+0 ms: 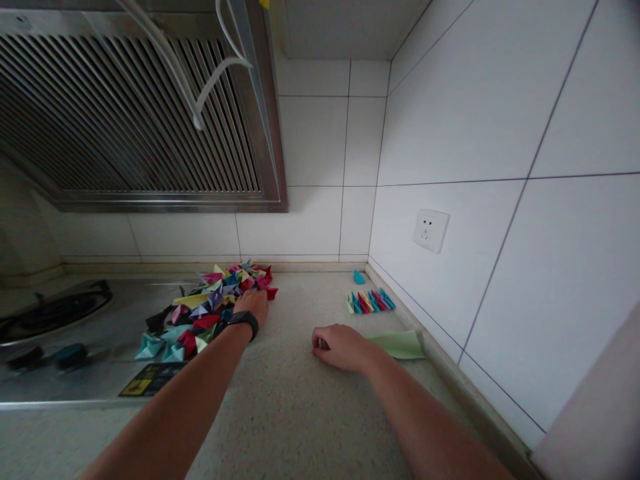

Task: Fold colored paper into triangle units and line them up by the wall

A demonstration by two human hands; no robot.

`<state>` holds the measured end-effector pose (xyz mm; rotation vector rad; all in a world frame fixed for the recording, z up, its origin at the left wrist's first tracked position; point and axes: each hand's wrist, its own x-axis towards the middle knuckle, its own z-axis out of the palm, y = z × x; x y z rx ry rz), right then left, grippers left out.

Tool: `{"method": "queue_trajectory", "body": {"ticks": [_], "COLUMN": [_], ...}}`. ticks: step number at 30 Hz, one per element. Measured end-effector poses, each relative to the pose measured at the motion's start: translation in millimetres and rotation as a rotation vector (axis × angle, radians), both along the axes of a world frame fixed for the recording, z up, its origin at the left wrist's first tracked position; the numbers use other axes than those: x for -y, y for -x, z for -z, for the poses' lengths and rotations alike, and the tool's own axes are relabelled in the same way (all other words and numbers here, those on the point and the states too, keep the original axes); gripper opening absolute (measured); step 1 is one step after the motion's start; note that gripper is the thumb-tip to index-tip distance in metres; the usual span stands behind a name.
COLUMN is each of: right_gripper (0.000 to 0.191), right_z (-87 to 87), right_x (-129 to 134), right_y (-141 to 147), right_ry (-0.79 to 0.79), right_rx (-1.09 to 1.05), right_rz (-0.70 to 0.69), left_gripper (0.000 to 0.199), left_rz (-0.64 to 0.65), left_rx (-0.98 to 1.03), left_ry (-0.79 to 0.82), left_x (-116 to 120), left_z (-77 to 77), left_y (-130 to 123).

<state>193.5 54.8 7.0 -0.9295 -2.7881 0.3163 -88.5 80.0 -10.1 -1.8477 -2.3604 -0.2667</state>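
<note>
A pile of colourful folded-paper pieces (215,300) spreads over the right part of the stove and its edge. My left hand (254,305), with a black band at the wrist, reaches to the pile's right side; its fingertips are hidden, so I cannot tell what they hold. Resting on the counter, my right hand (340,345) is curled closed, with a small gap inside the fingers and nothing visible in it. Behind it stands a row of folded-paper pieces (370,302) in green, blue, yellow and red. A blue folded piece (359,277) lies farther back.
A pale green paper sheet (400,344) lies by the right wall, partly behind my right wrist. The steel stove (100,383) with its burner (55,310) is at left. Above hangs a range hood (150,133) with a dangling white cable. A socket (431,231) sits on the right wall.
</note>
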Motion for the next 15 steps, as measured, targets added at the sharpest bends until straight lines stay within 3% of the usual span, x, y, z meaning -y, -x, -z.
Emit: {"method": "queue_trajectory", "body": {"ticks": [5, 11, 15], "right_gripper": [0.018, 0.018, 0.018], "right_z": [2.5, 5.1, 4.3], "right_x": [-3, -4, -4], "right_y": [-1, 0, -1], "right_ry": [-0.009, 0.001, 0.005], "right_rx": [-0.025, -0.045, -0.039], "right_rz": [-0.015, -0.02, -0.018], "left_gripper": [0.025, 0.039, 0.045], "left_rz": [-0.006, -0.079, -0.036], "left_rx": [-0.025, -0.023, 0.017], "left_ry": [-0.075, -0.141, -0.181], "left_x": [-1, -9, -16], "left_z": [3.3, 7.8, 10.1], "left_y": [2, 6, 9]}}
